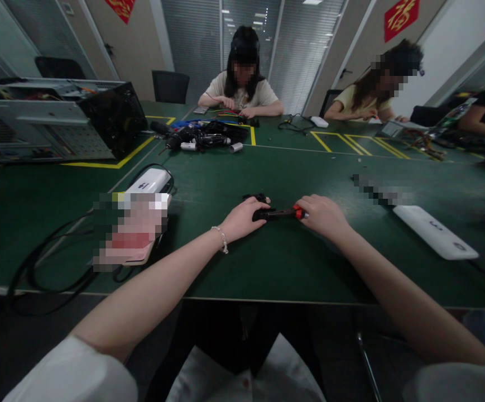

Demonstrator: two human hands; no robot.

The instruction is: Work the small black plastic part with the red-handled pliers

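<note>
My right hand [325,216] is closed around the red handles of a pair of pliers [283,213], whose dark jaws point left. My left hand [242,220] pinches a small black part [260,214] at the jaws' tip; its exact kind is too small and dark to make out. Just beyond my left fingers lies another small dark piece [255,197] on the green table [267,268]. Both hands are low over the tabletop, close together.
White power banks [437,231] [150,180] with cables lie at both sides, the left one beside a phone [142,234]. An opened computer case [58,123] stands far left, near a pile of cables and tools [200,134]. Co-workers [242,84] sit across the table.
</note>
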